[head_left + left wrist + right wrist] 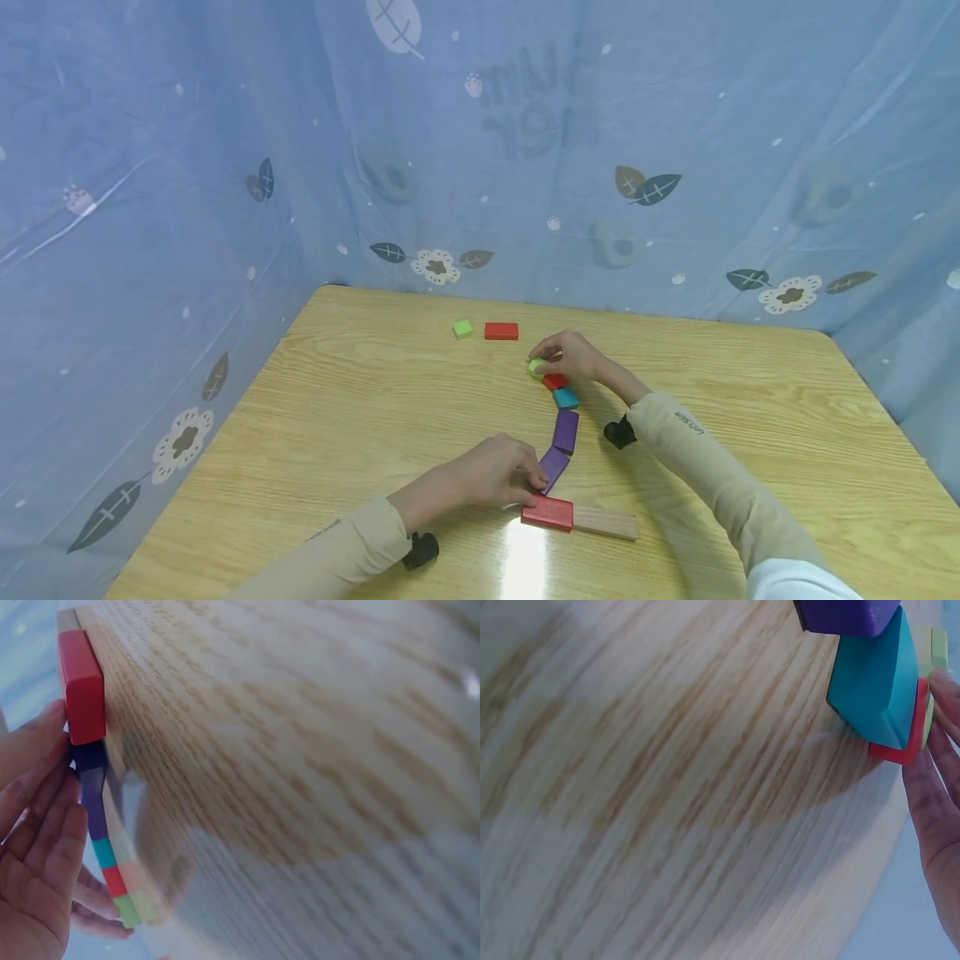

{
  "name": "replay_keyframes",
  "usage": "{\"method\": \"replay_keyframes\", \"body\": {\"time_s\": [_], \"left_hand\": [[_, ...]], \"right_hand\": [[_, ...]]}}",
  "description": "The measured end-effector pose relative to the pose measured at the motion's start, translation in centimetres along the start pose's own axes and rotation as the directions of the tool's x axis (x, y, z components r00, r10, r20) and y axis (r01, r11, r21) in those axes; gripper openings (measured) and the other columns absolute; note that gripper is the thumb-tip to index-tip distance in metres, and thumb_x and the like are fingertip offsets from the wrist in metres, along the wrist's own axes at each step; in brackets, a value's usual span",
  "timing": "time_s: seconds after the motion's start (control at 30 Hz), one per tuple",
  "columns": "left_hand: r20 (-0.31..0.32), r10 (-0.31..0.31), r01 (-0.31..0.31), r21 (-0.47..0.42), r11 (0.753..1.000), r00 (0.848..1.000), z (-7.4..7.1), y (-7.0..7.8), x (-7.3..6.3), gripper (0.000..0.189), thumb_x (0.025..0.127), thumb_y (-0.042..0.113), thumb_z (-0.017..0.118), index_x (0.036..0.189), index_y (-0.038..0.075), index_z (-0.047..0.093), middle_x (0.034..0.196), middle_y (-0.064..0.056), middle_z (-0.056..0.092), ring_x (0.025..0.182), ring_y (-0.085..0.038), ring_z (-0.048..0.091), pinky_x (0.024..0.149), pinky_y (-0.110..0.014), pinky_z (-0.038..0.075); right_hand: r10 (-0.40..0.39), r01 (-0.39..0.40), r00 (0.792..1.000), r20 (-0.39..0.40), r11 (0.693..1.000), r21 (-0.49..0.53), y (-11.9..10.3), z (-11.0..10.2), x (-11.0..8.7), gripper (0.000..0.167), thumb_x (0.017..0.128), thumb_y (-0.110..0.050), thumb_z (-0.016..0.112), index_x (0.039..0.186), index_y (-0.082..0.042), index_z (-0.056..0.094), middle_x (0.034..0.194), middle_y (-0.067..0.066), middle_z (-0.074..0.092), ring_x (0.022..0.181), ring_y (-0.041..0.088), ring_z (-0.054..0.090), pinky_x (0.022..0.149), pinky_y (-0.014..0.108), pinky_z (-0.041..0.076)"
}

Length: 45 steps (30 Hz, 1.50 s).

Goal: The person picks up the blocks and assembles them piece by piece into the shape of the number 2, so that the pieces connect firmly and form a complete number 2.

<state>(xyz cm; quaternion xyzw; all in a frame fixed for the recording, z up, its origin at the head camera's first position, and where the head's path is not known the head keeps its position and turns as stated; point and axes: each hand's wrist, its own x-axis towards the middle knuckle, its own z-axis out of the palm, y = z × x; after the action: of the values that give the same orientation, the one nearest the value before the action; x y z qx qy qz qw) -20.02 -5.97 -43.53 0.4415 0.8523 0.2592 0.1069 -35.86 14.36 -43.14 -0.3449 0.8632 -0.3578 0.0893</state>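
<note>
A curved row of wooden blocks lies on the table. My right hand [572, 357] pinches a light green block [535, 367] at the row's far end, beside a small red block [556, 382]. A teal block [877, 686] follows, then two purple blocks, the farther purple block [566, 431] and the nearer purple block [553, 468]. My left hand [495, 472] is at the near end, thumb against the larger red block [81, 682] and fingers loosely extended beside the nearer purple block. A plain wooden block [606, 523] adjoins the larger red block on the right.
At the back of the wood-grain table [360, 375], another light green block [462, 328] lies left of a red block [502, 331]. A blue patterned curtain [525, 167] hangs behind the table and along its sides.
</note>
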Motion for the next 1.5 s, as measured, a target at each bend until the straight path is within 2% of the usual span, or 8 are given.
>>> {"method": "replay_keyframes", "body": {"time_s": [0.2,0.4,0.53,0.73,0.97,1.3,1.43,1.5], "left_hand": [[0.011,0.011,-0.011,0.004,1.000,1.000,0.2,0.2,0.3,0.016,0.080,0.018,0.079,0.094,0.012,0.076,0.095,0.007,0.070,0.091,0.002,0.061,0.086,-0.008,0.043],[0.012,-0.003,0.003,0.015,1.000,1.000,-0.2,0.4,0.0,0.019,0.079,0.019,0.078,0.096,0.011,0.075,0.094,0.006,0.070,0.090,0.001,0.062,0.086,-0.009,0.044],[0.008,-0.011,0.011,0.006,1.000,1.000,-0.3,0.3,-0.2,0.019,0.079,0.018,0.078,0.096,0.011,0.075,0.093,0.006,0.070,0.090,0.000,0.062,0.086,-0.010,0.044],[0.006,0.002,-0.002,0.000,1.000,1.000,-0.1,0.1,-0.1,0.019,0.080,0.017,0.078,0.097,0.010,0.075,0.093,0.005,0.070,0.089,-0.001,0.062,0.084,-0.011,0.045],[0.001,0.013,-0.013,-0.011,1.000,1.000,0.0,-0.1,0.0,0.019,0.080,0.017,0.078,0.096,0.009,0.076,0.094,0.004,0.070,0.092,-0.002,0.062,0.085,-0.013,0.046],[-0.010,0.032,-0.032,-0.020,0.999,0.999,-0.2,0.0,-0.1,0.018,0.080,0.016,0.078,0.096,0.008,0.076,0.093,0.003,0.071,0.092,-0.003,0.063,0.085,-0.013,0.047],[-0.006,0.017,-0.017,-0.026,1.000,1.000,-0.1,0.0,-0.1,0.018,0.080,0.015,0.078,0.096,0.009,0.076,0.093,0.004,0.070,0.091,-0.003,0.063,0.085,-0.014,0.047],[-0.002,0.004,-0.004,-0.029,1.000,1.000,-0.1,0.1,-0.1,0.018,0.080,0.015,0.078,0.097,0.010,0.076,0.093,0.006,0.070,0.091,-0.002,0.062,0.085,-0.014,0.047]], "right_hand": [[-0.060,0.063,0.985,-0.160,0.998,0.017,-0.3,-1.4,-1.6,0.028,0.092,-0.011,0.064,0.114,0.006,0.065,0.111,0.019,0.066,0.099,0.027,0.065,0.086,0.038,0.055],[0.025,0.077,0.942,-0.334,0.955,0.287,-2.2,-3.8,-4.9,0.029,0.095,-0.019,0.062,0.118,-0.003,0.065,0.121,0.019,0.061,0.107,0.014,0.061,0.094,0.027,0.050],[-0.012,0.167,0.919,-0.394,0.917,0.363,-3.0,-4.1,-7.7,0.024,0.094,-0.006,0.060,0.116,0.002,0.064,0.117,0.012,0.065,0.107,0.013,0.062,0.095,0.026,0.049],[-0.035,0.208,0.919,-0.393,0.889,0.407,-3.2,-2.9,-12.5,0.023,0.091,0.006,0.058,0.113,0.012,0.062,0.114,0.008,0.067,0.104,0.016,0.064,0.091,0.027,0.051],[-0.005,0.163,0.932,-0.362,0.898,0.409,-3.9,-1.0,-16.7,0.021,0.090,0.005,0.060,0.111,0.010,0.062,0.112,0.005,0.067,0.103,0.015,0.064,0.087,0.027,0.053],[-0.012,0.158,0.962,-0.272,0.838,0.522,-4.3,3.6,-20.7,0.022,0.089,0.009,0.059,0.111,0.010,0.062,0.111,0.029,0.060,0.104,0.015,0.064,0.087,0.031,0.053],[-0.021,0.153,0.969,-0.247,0.836,0.527,-4.3,4.6,-21.8,0.023,0.089,0.009,0.059,0.112,0.009,0.062,0.110,0.031,0.059,0.104,0.017,0.063,0.088,0.030,0.053],[-0.031,0.153,0.968,-0.249,0.858,0.490,-4.2,4.9,-22.3,0.024,0.088,0.008,0.060,0.112,0.010,0.061,0.110,0.028,0.061,0.105,0.017,0.063,0.089,0.029,0.052]]}}
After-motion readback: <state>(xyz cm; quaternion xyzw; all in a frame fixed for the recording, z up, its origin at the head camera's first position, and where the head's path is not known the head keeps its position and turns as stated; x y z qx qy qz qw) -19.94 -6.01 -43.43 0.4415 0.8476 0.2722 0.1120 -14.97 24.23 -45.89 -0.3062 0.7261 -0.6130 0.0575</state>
